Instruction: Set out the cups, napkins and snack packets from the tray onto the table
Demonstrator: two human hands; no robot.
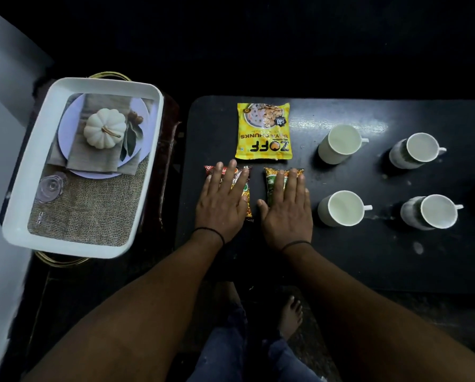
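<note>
Both hands lay flat, fingers spread: left hand point(222, 201) on the red packet point(240, 183), right hand point(286, 206) on the green packet point(275, 180), both on the table point(355, 260). Packets looked light, crinkly and slippery, probably best pinched at an end seam

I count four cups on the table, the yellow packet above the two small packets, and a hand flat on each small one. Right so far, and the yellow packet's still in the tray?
Not quite: in the head view the yellow packet lies on the table, not in the tray. The rest holds.
</note>
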